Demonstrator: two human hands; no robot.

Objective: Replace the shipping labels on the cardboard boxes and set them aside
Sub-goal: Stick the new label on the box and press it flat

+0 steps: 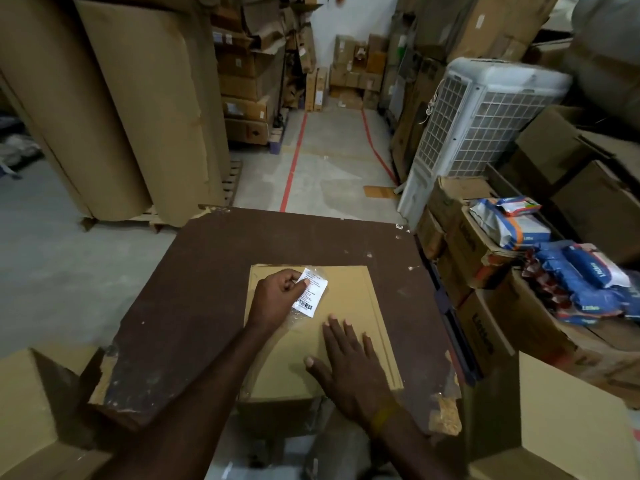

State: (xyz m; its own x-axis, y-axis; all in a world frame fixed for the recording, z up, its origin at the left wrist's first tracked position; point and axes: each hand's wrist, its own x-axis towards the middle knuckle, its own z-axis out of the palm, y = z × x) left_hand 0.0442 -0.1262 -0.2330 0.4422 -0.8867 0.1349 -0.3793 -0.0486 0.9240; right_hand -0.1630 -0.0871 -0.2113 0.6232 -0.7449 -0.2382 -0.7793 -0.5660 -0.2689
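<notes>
A flat cardboard box (pixel 360 299) lies on a dark brown table (pixel 194 306) in front of me. A white shipping label (pixel 310 294) with a barcode, inside clear plastic film, sits at the box's upper left and is partly lifted off the surface. My left hand (pixel 277 296) pinches the label's upper left edge between thumb and fingers. My right hand (pixel 349 365) lies flat with straight, spread fingers on the box's lower middle and presses it down.
Large brown paper rolls (pixel 138 109) stand at the left. A white air cooler (pixel 474 123) and stacked cartons with blue packets (pixel 581 282) fill the right. Open cartons flank me low left (pixel 31 410) and low right (pixel 571 420). A red-lined aisle (pixel 329 157) runs ahead.
</notes>
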